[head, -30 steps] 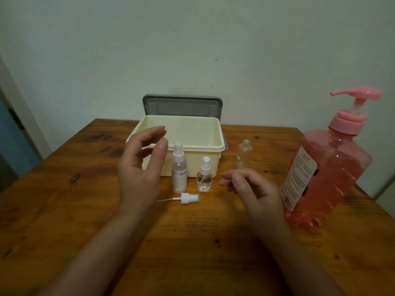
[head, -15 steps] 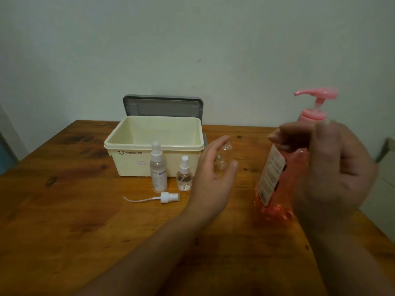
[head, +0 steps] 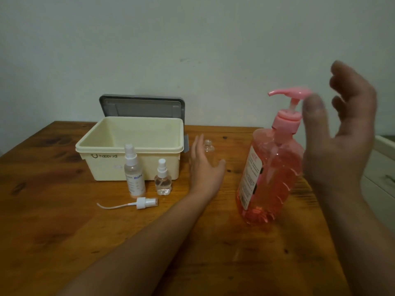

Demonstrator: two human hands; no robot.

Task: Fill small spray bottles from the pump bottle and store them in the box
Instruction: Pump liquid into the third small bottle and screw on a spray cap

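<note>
Nothing held in left hand (head: pixel 206 167): fingers straight and spread, right at the empty bottle (head: pixel 208 146), which stands uncapped and upright on the table (head: pixel 53 221) between box (head: pixel 102 167) and pump bottle (head: pixel 271 174). Can't tell whether touching it yet. Nothing in right hand (head: pixel 342 133) either: open, raised, blurred, just beside the pump head (head: pixel 288 92), not on it.

Reads as pre-fill: grab the empty, bring it under the spout.

Risks from here:
- Knocking the empty over on approach. Light, clear, hard to pick out against the wood. Nothing inside to spill, though.
- Missing the neck when pumping. Narrow opening versus thick pink liquid, so dribble down the side and a slippery grip afterwards.
- Pressing the pump with no bracing: tall bottle, possibly rocking or sliding toward the table's right edge.
- Sweeping the left forearm into the tall spray bottle (head: pixel 133 171), the short spray bottle (head: pixel 162 179) or the loose spray head (head: pixel 145 202) lying in front of them. All near that arm.
- Forgetting the loose head. Probably belongs on the empty; storing uncapped means a leak in the box.

Box open, lid (head: pixel 141 105) standing behind it.
</note>
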